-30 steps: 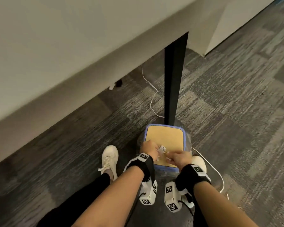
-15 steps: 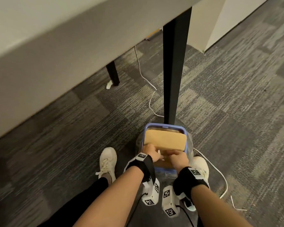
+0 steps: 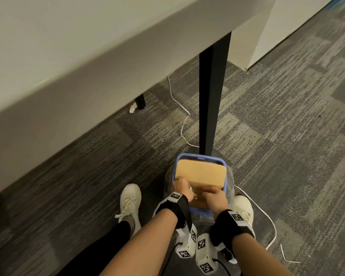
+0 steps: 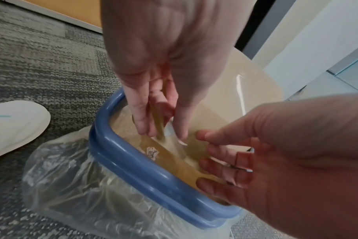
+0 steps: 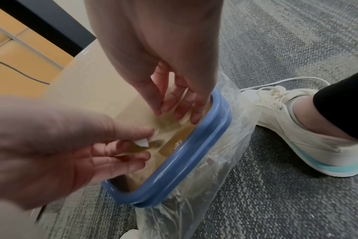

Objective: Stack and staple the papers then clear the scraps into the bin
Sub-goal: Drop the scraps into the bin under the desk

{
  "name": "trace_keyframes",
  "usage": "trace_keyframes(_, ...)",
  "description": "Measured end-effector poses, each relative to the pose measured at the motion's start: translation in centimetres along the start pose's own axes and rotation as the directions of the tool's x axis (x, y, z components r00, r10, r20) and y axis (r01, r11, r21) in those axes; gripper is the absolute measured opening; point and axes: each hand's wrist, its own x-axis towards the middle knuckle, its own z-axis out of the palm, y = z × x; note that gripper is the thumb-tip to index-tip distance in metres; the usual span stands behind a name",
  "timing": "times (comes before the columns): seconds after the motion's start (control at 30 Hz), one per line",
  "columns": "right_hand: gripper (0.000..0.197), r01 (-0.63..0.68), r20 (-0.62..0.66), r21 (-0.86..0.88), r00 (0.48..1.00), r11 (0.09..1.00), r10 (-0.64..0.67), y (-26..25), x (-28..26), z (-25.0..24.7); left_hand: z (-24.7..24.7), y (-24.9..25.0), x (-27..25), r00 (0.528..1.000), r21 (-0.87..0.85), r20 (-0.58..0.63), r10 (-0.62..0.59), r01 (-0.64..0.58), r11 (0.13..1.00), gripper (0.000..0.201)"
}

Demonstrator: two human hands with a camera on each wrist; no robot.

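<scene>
Both hands hang over the bin (image 3: 200, 157) mouth, fingers pointing down. The left hand (image 4: 164, 67) has loosely spread fingers with a white scrap (image 4: 170, 129) at their tips. The right hand (image 5: 153, 64) is relaxed, fingers apart, touching scraps inside the rim.

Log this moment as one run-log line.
phase: clearing scraps | left hand: fingers down in blue-rimmed bin, paper scrap at fingertips | right hand: open over bin | lid: tilted
</scene>
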Motion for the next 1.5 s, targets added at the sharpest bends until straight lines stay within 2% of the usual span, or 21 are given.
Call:
trace_keyframes(0.13, 0.033, -0.007, 0.01, -0.008, 1.0, 1.0, 0.008, -0.1, -0.2, 0.0, -0.3, -0.2, 0.0, 1.0, 0.02, 0.019, -0.004, 0.004, 1.0, 0.035)
trace_keyframes(0.23, 0.034, -0.012, 0.013, -0.007, 1.0, 1.0, 0.012, -0.1, 0.0, 0.2, -0.7, -0.2, -0.1, 0.999, 0.049, 0.035, 0.02, -0.022, 0.999, 0.031)
trace_keyframes(0.37, 0.035, -0.008, 0.052, 0.023, 0.999, 1.0, 0.007, -0.4, -0.7, -0.3, -2.1, 0.3, -1.9, 0.992, 0.095, 0.119, 0.032, -0.044, 0.995, 0.025)
trace_keyframes(0.5, 0.035, 0.075, 0.057, 0.141, 0.995, 0.987, -0.083, -4.4, -5.3, -1.6, -6.1, 2.9, -7.5, 0.983, 0.158, 0.082, 0.165, -0.176, 0.971, 0.027)
trace_keyframes(0.63, 0.033, 0.263, -0.114, 0.254, 0.964, 0.931, -0.241, -10.4, -12.9, -5.0, -11.0, 4.9, -18.1, 0.921, 0.204, 0.026, 0.388, -0.384, 0.9, 0.027)
trace_keyframes(0.73, 0.038, 0.441, -0.272, 0.333, 0.891, 0.833, -0.363, -14.8, -20.9, -8.1, -14.5, 4.0, -27.6, 0.844, 0.15, 0.002, 0.536, -0.53, 0.835, 0.026)
trace_keyframes(0.77, 0.038, 0.525, -0.35, 0.336, 0.84, 0.782, -0.414, -16.3, -23.7, -9.1, -15.8, 3.4, -30.7, 0.822, 0.126, -0.024, 0.568, -0.561, 0.818, 0.023)
trace_keyframes(0.83, 0.04, 0.704, -0.501, 0.258, 0.683, 0.662, -0.531, -19.1, -30.0, -10.6, -18.8, 1.6, -36.5, 0.78, 0.066, -0.115, 0.615, -0.612, 0.788, 0.024)
trace_keyframes(0.87, 0.042, 0.769, -0.549, 0.221, 0.606, 0.599, -0.575, -20.4, -33.5, -11.1, -20.5, 0.6, -39.2, 0.755, 0.04, -0.174, 0.633, -0.637, 0.77, 0.027)
trace_keyframes(0.9, 0.042, 0.815, -0.554, 0.199, 0.552, 0.544, -0.623, -21.7, -36.9, -11.2, -22.2, -0.6, -41.6, 0.726, 0.026, -0.239, 0.644, -0.658, 0.752, 0.028)
trace_keyframes(0.97, 0.039, 0.88, -0.457, 0.171, 0.47, 0.444, -0.755, -23.8, -43.3, -10.0, -25.7, -3.5, -45.8, 0.659, 0.04, -0.377, 0.651, -0.691, 0.722, 0.027)
trace_keyframes(1.07, 0.03, 0.926, -0.139, 0.133, 0.37, 0.353, -0.919, -26.5, -51.2, -5.9, -31.3, -8.9, -50.5, 0.568, 0.09, -0.551, 0.612, -0.689, 0.72, 0.024)
trace_keyframes(1.1, 0.026, 0.935, -0.035, 0.098, 0.347, 0.342, -0.937, -27.3, -53.0, -3.8, -33.0, -11.0, -51.8, 0.551, 0.105, -0.591, 0.589, -0.671, 0.734, 0.024)
trace_keyframes(1.17, 0.023, 0.944, 0.183, 0.007, 0.324, 0.331, -0.928, -28.4, -56.0, 1.1, -36.3, -15.5, -53.8, 0.548, 0.134, -0.659, 0.515, -0.588, 0.797, 0.023)
trace_keyframes(1.23, 0.022, 0.948, 0.419, -0.087, 0.313, 0.306, -0.852, -28.9, -58.7, 6.5, -39.1, -20.2, -55.2, 0.565, 0.141, -0.707, 0.425, -0.476, 0.868, 0.021)
trace_keyframes(1.3, 0.026, 0.951, 0.652, -0.209, 0.309, 0.228, -0.692, -28.9, -60.5, 11.5, -41.2, -24.9, -56.2, 0.596, 0.127, -0.736, 0.322, -0.345, 0.93, 0.019)
trace_keyframes(1.33, 0.032, 0.949, 0.743, -0.278, 0.311, 0.149, -0.593, -28.9, -61.1, 13.8, -42.1, -27.1, -56.5, 0.609, 0.114, -0.748, 0.264, -0.274, 0.955, 0.02)
trace_keyframes(1.43, 0.05, 0.887, 0.879, -0.404, 0.307, -0.225, -0.365, -28.6, -62.5, 19.7, -44.5, -33.5, -57.0, 0.636, 0.029, -0.77, 0.056, -0.053, 0.998, 0.026)
trace_keyframes(1.5, 0.057, 0.837, 0.897, -0.425, 0.338, -0.345, -0.286, -28.9, -63.3, 22.1, -45.7, -37.1, -57.0, 0.667, -0.007, -0.743, -0.065, 0.09, 0.996, 0.033)
